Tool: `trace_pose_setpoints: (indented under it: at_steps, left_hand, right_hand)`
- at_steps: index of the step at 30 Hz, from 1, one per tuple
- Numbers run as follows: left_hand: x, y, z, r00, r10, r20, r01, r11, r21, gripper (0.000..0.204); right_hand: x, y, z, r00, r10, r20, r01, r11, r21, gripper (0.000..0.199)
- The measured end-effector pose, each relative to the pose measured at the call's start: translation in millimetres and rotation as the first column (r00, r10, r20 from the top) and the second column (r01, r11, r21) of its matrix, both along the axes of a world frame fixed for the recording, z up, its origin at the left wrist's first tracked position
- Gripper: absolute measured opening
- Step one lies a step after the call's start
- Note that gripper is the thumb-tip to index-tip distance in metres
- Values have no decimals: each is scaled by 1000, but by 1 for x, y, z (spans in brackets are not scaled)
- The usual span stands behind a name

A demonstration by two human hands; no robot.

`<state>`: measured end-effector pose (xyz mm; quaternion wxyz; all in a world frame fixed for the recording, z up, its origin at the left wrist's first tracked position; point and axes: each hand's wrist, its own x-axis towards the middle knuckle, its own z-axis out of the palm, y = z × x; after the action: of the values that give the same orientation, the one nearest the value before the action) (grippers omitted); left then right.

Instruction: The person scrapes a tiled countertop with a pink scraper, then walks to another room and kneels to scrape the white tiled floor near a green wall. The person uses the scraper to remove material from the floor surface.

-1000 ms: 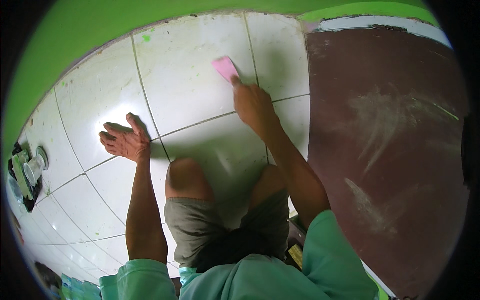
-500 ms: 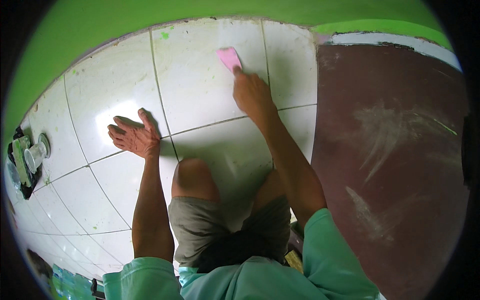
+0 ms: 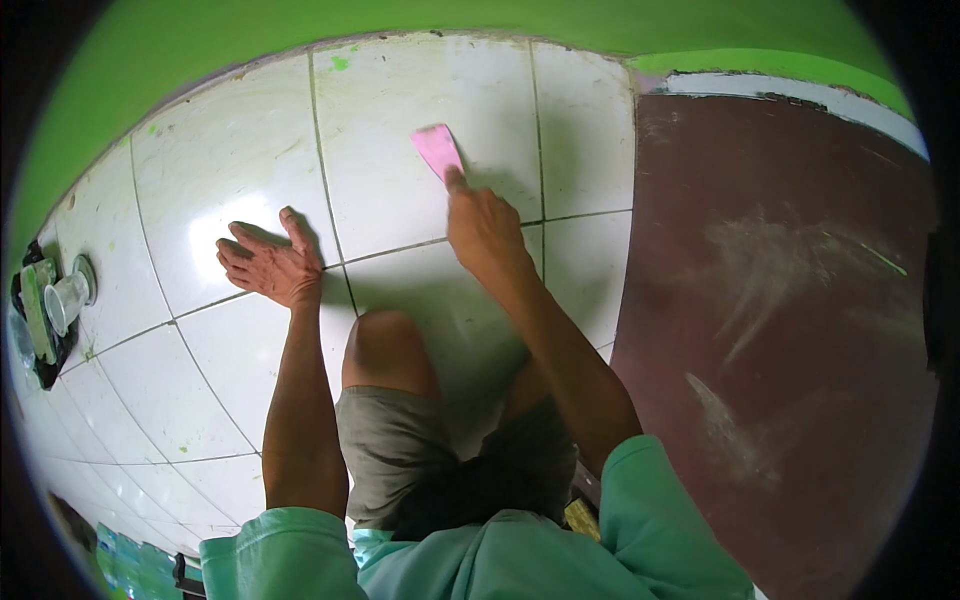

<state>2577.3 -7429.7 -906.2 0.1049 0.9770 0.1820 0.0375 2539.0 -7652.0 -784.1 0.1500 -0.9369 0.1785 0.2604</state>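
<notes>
My right hand (image 3: 487,228) is closed around a pink scraper (image 3: 438,149), one finger laid along the flat blade. The blade's wide edge points to the far left, against or just over the white tiled floor (image 3: 400,90); I cannot tell whether it touches. Its handle is hidden in my fist. On the left, my left hand (image 3: 272,262) rests on the tiles with its fingers spread, holding nothing. Green specks (image 3: 339,63) mark the tile near the wall.
A green wall (image 3: 400,18) bounds the floor at the far side. To the right lies a brown surface (image 3: 770,300) with pale scuffs. At the far left stand a clear plastic cup (image 3: 66,303) and a green block-like thing (image 3: 38,310) on something black.
The pink scraper and my right hand have moved nearer to me and slightly left across the tile. My left hand stays planted in the same place.
</notes>
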Motion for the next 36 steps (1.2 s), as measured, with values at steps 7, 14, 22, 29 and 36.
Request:
trace_pose_setpoints:
  at_steps: [7, 14, 22, 29, 36]
  left_hand:
    - [0, 4, -1, 1000, 6, 3, -6, 1000, 21, 85]
    - [0, 0, 3, 1000, 7, -2, -7, 1000, -17, 85]
    - [-1, 1, 2, 1000, -2, 29, 2, 1000, 17, 85]
    - [0, 1, -1, 1000, 1, 13, -1, 1000, 14, 84]
    - [1, -2, 1, 1000, 16, 0, -16, 1000, 15, 85]
  right_hand:
    - [-28, 13, 18, 998, 10, -61, -9, 1000, 27, 40]
    - [11, 11, 6, 999, -7, 52, 4, 999, 53, 40]
    - [-46, 36, 15, 996, -45, -77, 47, 998, 32, 41]
    - [-18, 32, 10, 996, -80, -37, 83, 995, 63, 41]
    - [-21, 30, -1, 988, -153, 21, 150, 984, 99, 41]
